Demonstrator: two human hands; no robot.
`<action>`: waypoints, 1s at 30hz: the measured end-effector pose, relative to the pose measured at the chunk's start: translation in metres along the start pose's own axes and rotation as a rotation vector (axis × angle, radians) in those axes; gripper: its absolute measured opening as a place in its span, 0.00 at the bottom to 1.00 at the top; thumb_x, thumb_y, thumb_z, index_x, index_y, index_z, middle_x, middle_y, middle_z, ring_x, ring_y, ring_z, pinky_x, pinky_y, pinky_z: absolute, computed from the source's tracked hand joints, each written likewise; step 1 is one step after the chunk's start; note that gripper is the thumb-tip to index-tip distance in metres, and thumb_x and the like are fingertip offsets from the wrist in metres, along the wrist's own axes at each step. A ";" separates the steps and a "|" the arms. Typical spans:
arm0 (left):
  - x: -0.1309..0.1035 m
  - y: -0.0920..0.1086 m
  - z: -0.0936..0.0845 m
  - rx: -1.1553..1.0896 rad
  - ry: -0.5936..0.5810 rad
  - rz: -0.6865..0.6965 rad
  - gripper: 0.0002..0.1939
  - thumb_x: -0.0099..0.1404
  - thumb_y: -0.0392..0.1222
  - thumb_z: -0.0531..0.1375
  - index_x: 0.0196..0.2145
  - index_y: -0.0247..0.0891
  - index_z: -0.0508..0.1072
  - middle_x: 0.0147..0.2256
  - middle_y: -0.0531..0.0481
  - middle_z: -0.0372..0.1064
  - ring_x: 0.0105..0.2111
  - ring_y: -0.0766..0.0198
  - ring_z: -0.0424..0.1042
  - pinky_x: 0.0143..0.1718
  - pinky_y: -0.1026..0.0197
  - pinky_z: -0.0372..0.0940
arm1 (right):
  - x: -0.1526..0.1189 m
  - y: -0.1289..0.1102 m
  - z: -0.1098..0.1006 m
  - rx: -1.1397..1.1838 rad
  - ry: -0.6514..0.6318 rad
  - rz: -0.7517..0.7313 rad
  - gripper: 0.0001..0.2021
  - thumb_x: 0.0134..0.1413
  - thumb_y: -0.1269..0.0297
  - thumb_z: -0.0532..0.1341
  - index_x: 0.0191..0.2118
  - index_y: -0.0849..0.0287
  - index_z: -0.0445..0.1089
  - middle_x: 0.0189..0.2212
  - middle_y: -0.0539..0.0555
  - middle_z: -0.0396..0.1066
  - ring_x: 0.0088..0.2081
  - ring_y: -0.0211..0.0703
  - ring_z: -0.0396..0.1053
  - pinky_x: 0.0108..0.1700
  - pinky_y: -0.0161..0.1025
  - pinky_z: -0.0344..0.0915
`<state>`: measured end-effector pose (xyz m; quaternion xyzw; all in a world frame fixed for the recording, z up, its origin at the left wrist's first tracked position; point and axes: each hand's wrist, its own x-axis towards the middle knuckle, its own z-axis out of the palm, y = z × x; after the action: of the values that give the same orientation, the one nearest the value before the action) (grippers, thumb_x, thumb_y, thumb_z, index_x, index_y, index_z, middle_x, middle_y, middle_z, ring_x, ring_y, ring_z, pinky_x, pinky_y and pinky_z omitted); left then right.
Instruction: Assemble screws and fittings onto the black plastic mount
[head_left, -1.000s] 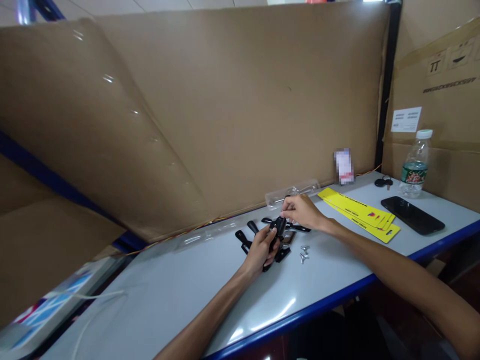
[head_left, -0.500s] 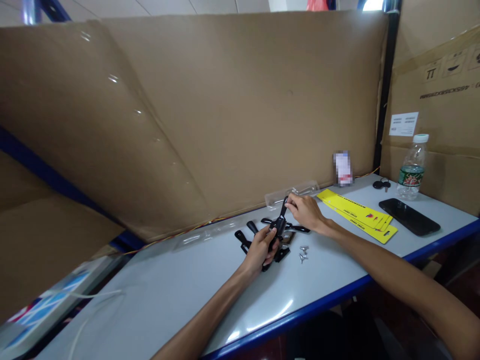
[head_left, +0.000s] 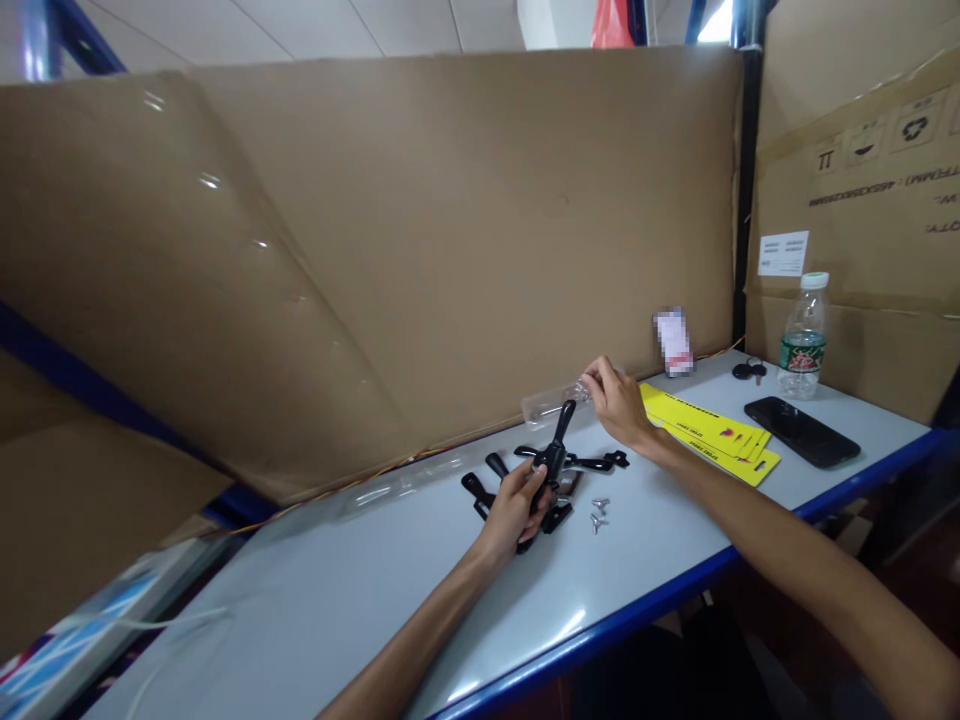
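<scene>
— What does the left hand (head_left: 517,505) have?

— Its grip is clamped on a black plastic part (head_left: 553,462), a piece with a long handle that rises and tilts up toward the cardboard wall (head_left: 450,250). The hand holds it low over the worktop (head_left: 337,590), right above a small cluster of other black parts (head_left: 487,485) lying flat there.

— And the right hand (head_left: 619,400)?

— It is farther back, near the foot of the wall, with its fingers closed on the end of a clear plastic shell (head_left: 551,402) that lies along the wall. The shell is transparent and small in this view, so how firmly the fingers pinch it is hard to say; they do touch it.

— What lies between the two hands?

— Another black part (head_left: 592,461), long and thin, rests flat on the worktop just right of the held one. Near it, toward the front edge, sit two small silver wing screws (head_left: 598,512), close together and apart from both hands.

— And off to the right?

— Yellow printed cards (head_left: 712,435) lie in a fanned stack just beside the right wrist. Beyond them are a black phone (head_left: 802,432), a set of keys (head_left: 748,370) and a water bottle (head_left: 802,335) standing upright against a cardboard box (head_left: 862,180).
</scene>
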<state>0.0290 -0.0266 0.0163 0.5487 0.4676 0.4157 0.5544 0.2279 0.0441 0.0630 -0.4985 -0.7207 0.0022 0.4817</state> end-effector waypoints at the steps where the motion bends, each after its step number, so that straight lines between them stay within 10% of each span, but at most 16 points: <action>1: 0.000 0.000 0.000 0.008 -0.002 0.002 0.24 0.57 0.62 0.64 0.33 0.43 0.58 0.19 0.64 0.54 0.11 0.77 0.45 0.09 0.74 0.38 | -0.001 -0.001 0.002 -0.005 -0.022 -0.015 0.08 0.70 0.65 0.51 0.45 0.57 0.66 0.39 0.55 0.76 0.40 0.44 0.72 0.38 0.35 0.56; 6: 0.001 -0.003 0.002 0.065 0.006 0.032 0.25 0.57 0.64 0.64 0.32 0.43 0.59 0.18 0.64 0.54 0.11 0.77 0.45 0.09 0.73 0.38 | -0.003 0.004 0.010 -0.062 -0.198 -0.069 0.06 0.69 0.64 0.53 0.44 0.57 0.66 0.37 0.55 0.77 0.38 0.45 0.73 0.37 0.35 0.55; 30: 0.002 -0.004 0.004 0.146 0.022 0.122 0.23 0.61 0.63 0.61 0.33 0.42 0.60 0.17 0.64 0.54 0.11 0.75 0.49 0.10 0.72 0.43 | 0.006 -0.002 -0.009 0.034 -0.214 -0.089 0.04 0.65 0.68 0.58 0.38 0.58 0.69 0.30 0.52 0.76 0.32 0.41 0.71 0.35 0.35 0.56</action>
<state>0.0330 -0.0260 0.0122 0.6106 0.4682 0.4195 0.4816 0.2322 0.0435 0.0727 -0.4545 -0.7894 0.0464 0.4101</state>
